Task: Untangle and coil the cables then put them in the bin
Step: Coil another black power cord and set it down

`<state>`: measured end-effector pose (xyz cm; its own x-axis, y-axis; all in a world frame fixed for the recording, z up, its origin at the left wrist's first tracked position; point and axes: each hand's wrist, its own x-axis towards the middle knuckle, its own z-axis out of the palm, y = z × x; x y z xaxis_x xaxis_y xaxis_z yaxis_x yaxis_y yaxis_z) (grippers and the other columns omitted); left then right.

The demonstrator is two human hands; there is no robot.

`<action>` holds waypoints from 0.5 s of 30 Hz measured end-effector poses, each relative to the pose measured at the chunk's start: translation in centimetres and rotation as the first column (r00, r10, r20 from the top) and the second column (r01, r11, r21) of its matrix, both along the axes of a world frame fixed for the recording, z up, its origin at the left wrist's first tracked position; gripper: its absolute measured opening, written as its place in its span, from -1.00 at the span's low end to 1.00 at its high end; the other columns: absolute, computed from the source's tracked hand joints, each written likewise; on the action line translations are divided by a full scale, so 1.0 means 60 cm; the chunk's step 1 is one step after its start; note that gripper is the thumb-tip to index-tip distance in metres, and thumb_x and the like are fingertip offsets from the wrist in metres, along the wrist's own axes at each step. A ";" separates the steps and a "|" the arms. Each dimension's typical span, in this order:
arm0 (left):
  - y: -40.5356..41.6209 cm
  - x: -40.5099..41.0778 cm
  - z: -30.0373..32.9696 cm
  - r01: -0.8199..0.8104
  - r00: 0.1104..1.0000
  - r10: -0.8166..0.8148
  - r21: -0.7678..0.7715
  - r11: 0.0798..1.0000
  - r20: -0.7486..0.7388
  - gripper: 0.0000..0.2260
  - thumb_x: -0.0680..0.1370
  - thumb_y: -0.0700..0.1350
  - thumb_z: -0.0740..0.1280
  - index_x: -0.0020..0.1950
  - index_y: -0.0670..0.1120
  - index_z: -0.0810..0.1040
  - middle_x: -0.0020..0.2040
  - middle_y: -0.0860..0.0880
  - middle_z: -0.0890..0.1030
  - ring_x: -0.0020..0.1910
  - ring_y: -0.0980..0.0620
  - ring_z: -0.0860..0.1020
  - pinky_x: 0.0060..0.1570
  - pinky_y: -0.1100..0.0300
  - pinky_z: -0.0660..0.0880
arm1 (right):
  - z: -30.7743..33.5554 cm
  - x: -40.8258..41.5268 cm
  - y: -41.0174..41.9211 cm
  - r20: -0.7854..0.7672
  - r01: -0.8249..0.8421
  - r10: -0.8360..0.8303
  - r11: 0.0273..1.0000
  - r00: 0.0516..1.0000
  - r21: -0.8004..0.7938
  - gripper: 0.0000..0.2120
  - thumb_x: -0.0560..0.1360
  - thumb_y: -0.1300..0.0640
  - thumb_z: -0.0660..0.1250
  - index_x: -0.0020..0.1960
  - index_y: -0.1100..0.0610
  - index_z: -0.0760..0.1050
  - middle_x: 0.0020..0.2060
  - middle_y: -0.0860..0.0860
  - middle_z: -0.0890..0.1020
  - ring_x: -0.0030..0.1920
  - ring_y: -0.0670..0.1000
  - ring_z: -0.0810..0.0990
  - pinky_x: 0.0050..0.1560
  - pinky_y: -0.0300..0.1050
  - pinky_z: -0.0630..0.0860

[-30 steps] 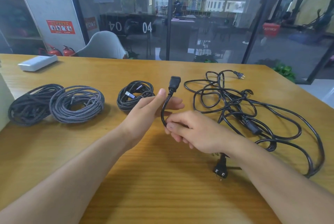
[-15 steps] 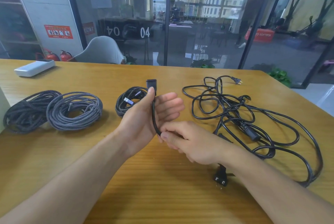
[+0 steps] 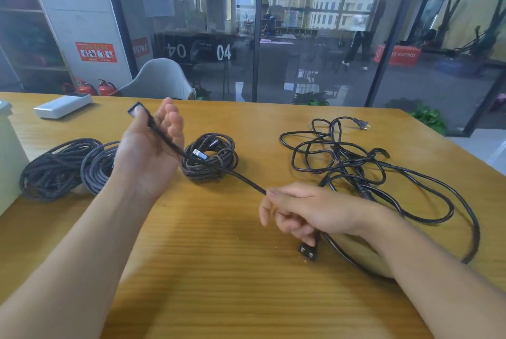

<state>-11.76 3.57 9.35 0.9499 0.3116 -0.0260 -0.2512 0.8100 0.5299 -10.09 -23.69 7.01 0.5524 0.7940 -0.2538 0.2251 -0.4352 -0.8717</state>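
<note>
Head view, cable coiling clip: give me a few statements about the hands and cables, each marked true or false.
1. The left hand holds the black power cable near its connector end. True.
2. The right hand is empty. False: it pinches the same cable, which is stretched between the two hands.
3. Three braided coils lie on the wooden table. True.
4. The pile of black cable on the right is neatly coiled. False: it lies in loose tangled loops.
5. A white box sits at the table's far left. True.
</note>
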 end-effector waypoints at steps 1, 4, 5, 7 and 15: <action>0.008 -0.002 -0.001 0.000 1.000 0.000 -0.025 1.000 0.008 -0.57 0.76 0.12 0.04 0.21 -0.13 0.59 -0.17 0.06 0.61 -0.35 0.21 0.57 -0.41 0.41 0.43 | 0.004 0.004 -0.008 -0.040 -0.013 0.012 1.000 0.999 -0.007 -0.54 0.75 -0.15 0.04 0.09 0.18 0.54 -0.34 -0.04 0.34 -0.39 -0.04 0.24 -0.37 -0.12 0.41; 0.010 -0.011 -0.002 0.055 0.998 -0.054 -0.022 0.998 0.012 -0.59 0.75 0.09 0.07 0.23 -0.17 0.58 -0.09 0.03 0.66 -0.38 0.23 0.52 -0.52 0.38 0.33 | 0.012 0.018 -0.031 -0.092 -0.030 0.022 0.996 0.996 -0.081 -0.62 0.75 -0.09 0.11 0.01 0.13 0.56 -0.34 -0.04 0.35 -0.38 -0.04 0.24 -0.35 -0.16 0.37; 0.006 -0.012 -0.003 0.069 0.998 -0.069 0.003 0.998 -0.003 -0.60 0.75 0.08 0.08 0.24 -0.19 0.56 -0.06 0.02 0.67 -0.39 0.22 0.52 -0.54 0.37 0.31 | 0.013 0.022 -0.037 -0.093 -0.015 0.004 0.994 0.996 -0.107 -0.63 0.75 -0.08 0.14 -0.02 0.13 0.57 -0.35 -0.04 0.35 -0.39 -0.04 0.24 -0.37 -0.18 0.34; -0.002 -0.011 -0.005 0.079 0.996 -0.077 0.054 0.995 -0.039 -0.60 0.76 0.08 0.08 0.26 -0.19 0.53 -0.03 0.00 0.69 -0.39 0.22 0.53 -0.55 0.36 0.30 | 0.017 0.028 -0.046 -0.090 0.029 -0.043 0.988 0.995 -0.150 -0.65 0.73 -0.06 0.20 -0.05 0.14 0.59 -0.36 -0.04 0.34 -0.41 -0.06 0.22 -0.40 -0.21 0.28; -0.037 -0.028 0.005 0.254 0.967 -0.252 0.218 0.942 -0.041 -0.62 0.70 0.11 0.19 -0.05 -0.09 0.68 -0.18 0.04 0.63 -0.38 0.16 0.53 -0.48 0.37 0.42 | -0.003 0.033 -0.027 0.280 0.431 -0.379 0.888 0.882 -0.159 -0.63 0.69 -0.06 0.28 -0.11 0.16 0.68 -0.45 -0.09 0.43 -0.51 -0.10 0.30 -0.49 -0.26 0.28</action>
<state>-13.44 1.35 9.65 0.9982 0.0604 0.0036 -0.0454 0.7092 0.7036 -8.12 -25.33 6.80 0.8777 0.4300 -0.2116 0.1752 -0.6989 -0.6934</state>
